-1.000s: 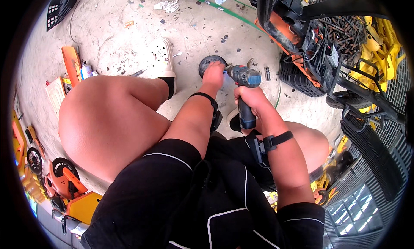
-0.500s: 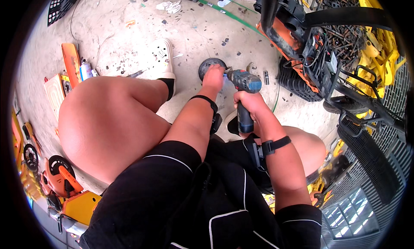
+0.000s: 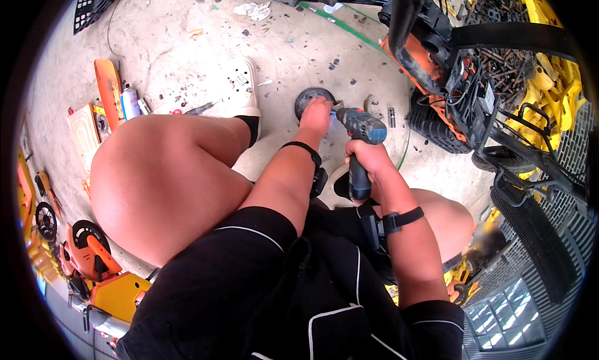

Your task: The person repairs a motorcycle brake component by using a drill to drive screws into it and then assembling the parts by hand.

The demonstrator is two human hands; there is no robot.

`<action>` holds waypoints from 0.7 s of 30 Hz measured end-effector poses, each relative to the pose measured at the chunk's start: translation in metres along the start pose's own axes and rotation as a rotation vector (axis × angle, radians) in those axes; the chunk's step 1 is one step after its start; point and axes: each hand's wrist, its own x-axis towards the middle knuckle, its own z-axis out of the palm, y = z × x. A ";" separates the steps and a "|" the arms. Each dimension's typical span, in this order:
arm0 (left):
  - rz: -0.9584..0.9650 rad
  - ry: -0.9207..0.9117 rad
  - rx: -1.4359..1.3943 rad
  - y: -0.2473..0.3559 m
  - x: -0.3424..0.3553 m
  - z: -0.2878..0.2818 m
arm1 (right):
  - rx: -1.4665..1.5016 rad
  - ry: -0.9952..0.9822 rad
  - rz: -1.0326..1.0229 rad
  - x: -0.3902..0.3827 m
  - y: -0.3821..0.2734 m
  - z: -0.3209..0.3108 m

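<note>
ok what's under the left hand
Part of a black disc lies beneath the left hand as seen from above; its left side and upper rim show. The part behind the fingers is covered, so anything pinched there can't be seen.

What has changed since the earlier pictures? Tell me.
The camera view shifted, so the scene sits slightly lower and farther right. The cordless drill has swung its rear slightly toward the picture's lower edge. Nothing was grasped or released: the right hand still holds the drill, the left hand stays at the black disc.
</note>
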 end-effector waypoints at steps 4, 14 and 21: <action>-0.014 -0.011 -0.006 0.003 0.000 -0.002 | 0.010 -0.009 -0.019 0.003 0.005 0.000; -0.043 -0.017 -0.023 0.002 -0.001 -0.003 | 0.032 -0.021 -0.090 -0.003 0.015 0.004; -0.031 -0.011 0.006 -0.001 0.000 0.001 | 0.022 0.002 -0.118 -0.004 0.016 0.004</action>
